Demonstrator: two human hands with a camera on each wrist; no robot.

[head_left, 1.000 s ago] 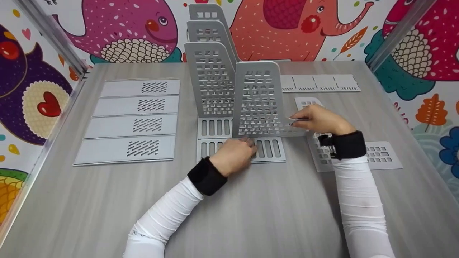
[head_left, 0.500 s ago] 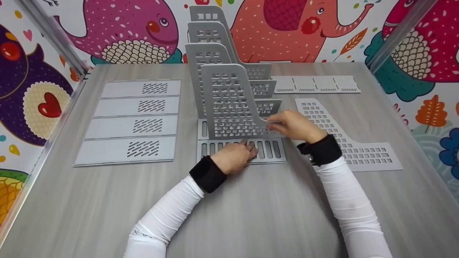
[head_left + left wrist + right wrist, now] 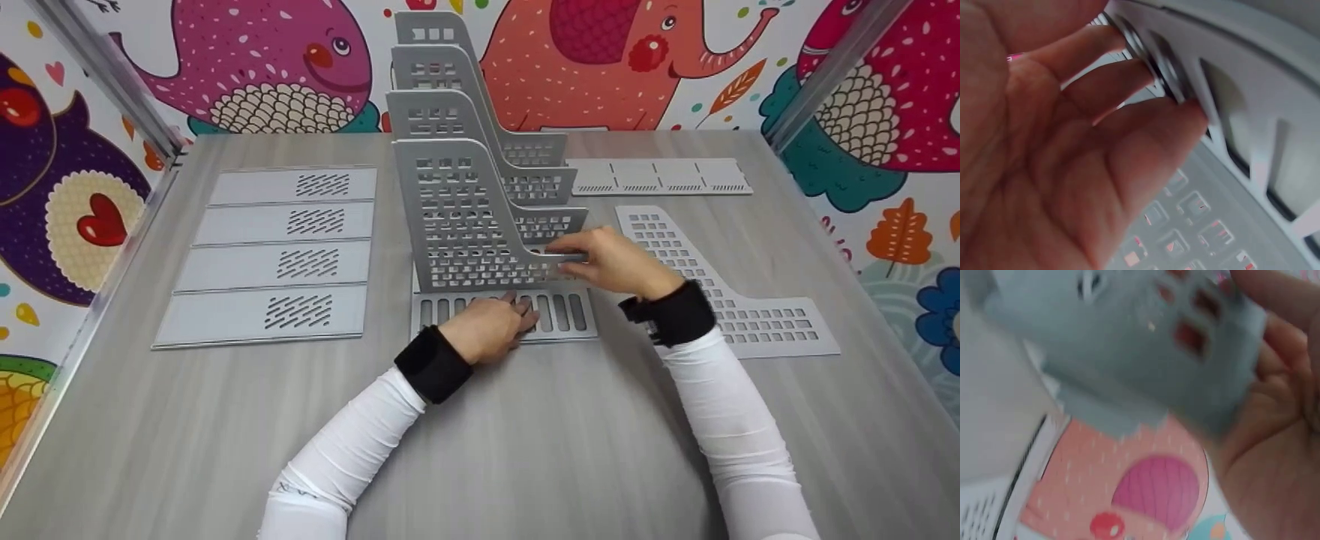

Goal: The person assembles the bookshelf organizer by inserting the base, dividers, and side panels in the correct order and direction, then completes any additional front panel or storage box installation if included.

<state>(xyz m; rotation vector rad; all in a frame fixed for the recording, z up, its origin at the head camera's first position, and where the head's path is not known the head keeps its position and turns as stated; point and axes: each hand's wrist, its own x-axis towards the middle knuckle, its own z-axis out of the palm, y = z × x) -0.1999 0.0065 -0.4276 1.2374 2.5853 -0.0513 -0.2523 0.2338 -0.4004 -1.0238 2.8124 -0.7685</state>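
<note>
In the head view, a grey perforated divider panel [image 3: 450,199] stands upright above a slotted grey base [image 3: 591,330]. My right hand [image 3: 619,262] pinches its low right end between thumb and fingers; the right wrist view shows that panel [image 3: 1129,365] blurred. Behind it several matching dividers [image 3: 431,99] stand in a row. My left hand [image 3: 484,330] rests on the front section of the base, its fingers loosely extended. Up close in the left wrist view, the fingertips touch the slotted base [image 3: 1264,154]. Whether the held divider's lower edge sits in the base is hard to tell.
One more perforated divider [image 3: 739,307] lies flat at the right. Behind it is a white strip panel [image 3: 637,174] with rows of short slits. Several light panels [image 3: 225,307] with slanted slots lie side by side at the left. A patterned wall borders the table.
Gripping the front divider, my right hand has moved it leftward until it lines up with the dividers behind. My left hand stays on the base.
</note>
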